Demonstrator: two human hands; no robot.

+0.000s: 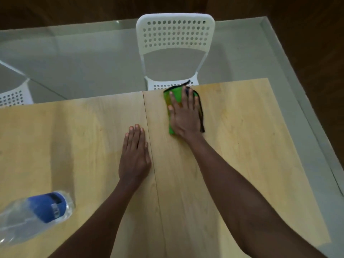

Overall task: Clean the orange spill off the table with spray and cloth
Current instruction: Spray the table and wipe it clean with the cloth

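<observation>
lengthwise cloth under right hand

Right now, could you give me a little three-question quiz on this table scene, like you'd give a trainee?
1. True or false: the right hand lies flat on the green cloth.
2. Where does the left hand rest? A) on the clear bottle B) flat on the wooden table C) on the white chair
3. Fill in: the bottle's label is ____.

Key:
1. True; its fingers are straight, pressing the cloth near the table's far edge.
2. B; it rests beside the seam between the two boards.
3. Blue; the bottle lies at the near left.
</observation>
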